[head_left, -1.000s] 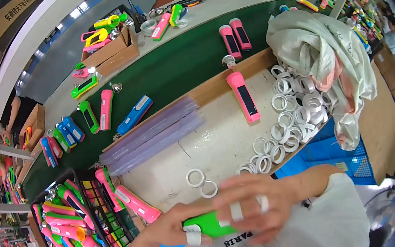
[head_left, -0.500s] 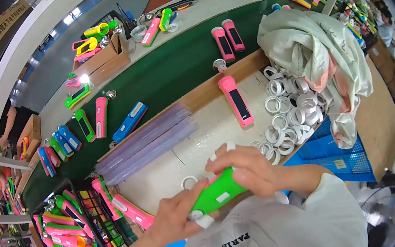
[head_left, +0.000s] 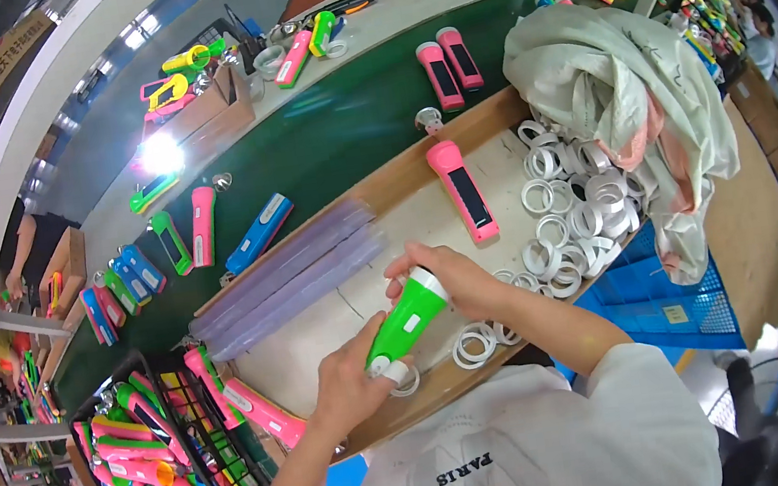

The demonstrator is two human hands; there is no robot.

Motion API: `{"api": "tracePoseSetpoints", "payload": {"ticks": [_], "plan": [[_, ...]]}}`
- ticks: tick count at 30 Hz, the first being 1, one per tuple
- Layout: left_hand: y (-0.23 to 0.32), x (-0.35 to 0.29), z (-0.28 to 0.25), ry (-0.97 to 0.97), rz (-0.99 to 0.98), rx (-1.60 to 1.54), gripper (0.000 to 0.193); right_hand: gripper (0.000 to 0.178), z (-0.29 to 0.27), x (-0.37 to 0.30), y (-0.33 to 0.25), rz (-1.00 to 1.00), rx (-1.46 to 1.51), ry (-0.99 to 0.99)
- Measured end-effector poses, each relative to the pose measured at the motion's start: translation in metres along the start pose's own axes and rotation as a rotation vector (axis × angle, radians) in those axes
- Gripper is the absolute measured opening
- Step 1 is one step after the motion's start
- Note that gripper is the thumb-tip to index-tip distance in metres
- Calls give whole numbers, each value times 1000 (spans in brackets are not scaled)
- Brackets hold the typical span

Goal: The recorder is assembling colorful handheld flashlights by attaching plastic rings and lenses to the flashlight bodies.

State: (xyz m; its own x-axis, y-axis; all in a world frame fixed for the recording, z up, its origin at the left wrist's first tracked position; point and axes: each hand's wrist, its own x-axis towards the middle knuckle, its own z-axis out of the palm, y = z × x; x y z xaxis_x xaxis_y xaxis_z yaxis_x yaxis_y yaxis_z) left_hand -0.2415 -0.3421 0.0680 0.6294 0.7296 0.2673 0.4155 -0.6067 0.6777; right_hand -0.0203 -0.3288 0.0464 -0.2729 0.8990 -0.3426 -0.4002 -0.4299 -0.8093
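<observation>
A green flashlight (head_left: 407,323) with a white ring (head_left: 429,283) around its wide head is held over the tray, head tilted away to the right. My left hand (head_left: 347,380) is closed around its narrow tail end. My right hand (head_left: 449,277) is curled at the head, its fingers bent over the far side and partly hidden. White tape wraps a finger of the left hand. Beyond, a pink flashlight (head_left: 464,195) with a dark panel lies in the cardboard tray (head_left: 360,322). Loose white rings (head_left: 472,347) lie near my right forearm.
Many white rings (head_left: 551,195) are heaped at the tray's right, beside a pale sack (head_left: 610,83). Clear plastic sleeves (head_left: 289,277) lie at its left. A black basket (head_left: 208,437) of flashlights stands left. More flashlights rest on the green belt (head_left: 325,142).
Both hands have carried the green flashlight away from my body and tipped its head farther forward. The right hand has shifted on the head, and the white ring there now shows.
</observation>
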Motion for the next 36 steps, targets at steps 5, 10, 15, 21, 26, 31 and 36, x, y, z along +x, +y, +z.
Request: {"api": "tracePoseSetpoints", "payload": {"ticks": [5, 10, 15, 21, 26, 31, 36], "plan": [[7, -18, 9, -251, -753, -1516, 63, 52, 6, -28, -5, -238, 249, -104], [16, -33, 41, -299, -724, -1777, 75, 47, 21, -33, 9, -262, 311, -26], [26, -27, 43, -29, -621, -662, 54, 36, 25, -29, 12, -358, 146, 130], [42, -29, 36, -179, -738, -1669, 57, 32, 45, -35, -1, -304, 440, 55], [59, -42, 46, -380, -528, -2155, 76, 32, 45, -35, -1, -441, 679, -304], [58, -18, 14, -139, -730, -1010, 50, 27, 34, -42, 5, -576, 208, -6], [28, -18, 51, 7, -566, -661, 59, 26, 35, -32, 1, -424, 259, 229]]}}
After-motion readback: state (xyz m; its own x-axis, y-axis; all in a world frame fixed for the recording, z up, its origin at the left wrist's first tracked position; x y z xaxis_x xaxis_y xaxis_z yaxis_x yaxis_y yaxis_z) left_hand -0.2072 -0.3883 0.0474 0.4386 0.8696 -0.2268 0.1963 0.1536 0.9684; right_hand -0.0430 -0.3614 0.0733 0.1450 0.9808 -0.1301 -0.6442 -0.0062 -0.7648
